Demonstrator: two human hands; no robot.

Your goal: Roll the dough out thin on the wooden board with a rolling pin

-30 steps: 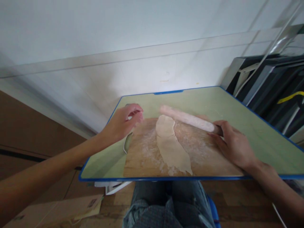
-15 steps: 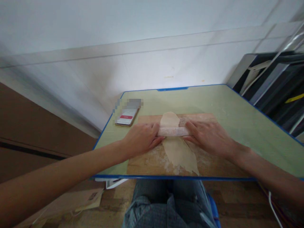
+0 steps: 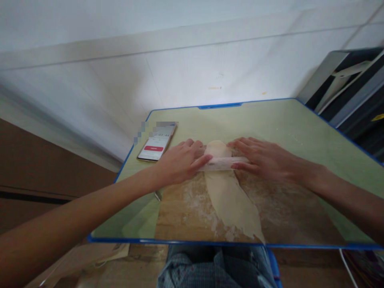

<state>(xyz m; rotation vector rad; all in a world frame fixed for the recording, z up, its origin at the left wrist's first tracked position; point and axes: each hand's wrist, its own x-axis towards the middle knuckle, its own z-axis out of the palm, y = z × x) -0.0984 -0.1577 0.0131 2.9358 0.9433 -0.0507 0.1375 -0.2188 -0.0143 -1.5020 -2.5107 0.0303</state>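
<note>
A pale, flour-dusted rolling pin (image 3: 221, 163) lies crosswise over a long thin sheet of dough (image 3: 229, 200). My left hand (image 3: 183, 162) holds the pin's left end, its thumb lying along the near side and its fingers over the far side. At the other end my right hand (image 3: 264, 160) grips the pin in the same way, covering that end. The dough runs from just beyond the pin to the near edge of the wooden board (image 3: 180, 222), where its end is ragged. Loose flour is scattered on the board around it.
The board rests on a pale green table (image 3: 264, 118) with a blue rim. A phone (image 3: 157, 144) with a lit screen lies left of the board. Behind stands a white wall (image 3: 186, 80); dark flat panels (image 3: 357, 96) lean at the right.
My thumbs have shifted onto the near side of the pin, and my fingers have opened out over its far side. The camera view has tilted slightly, so the table looks nearer.
</note>
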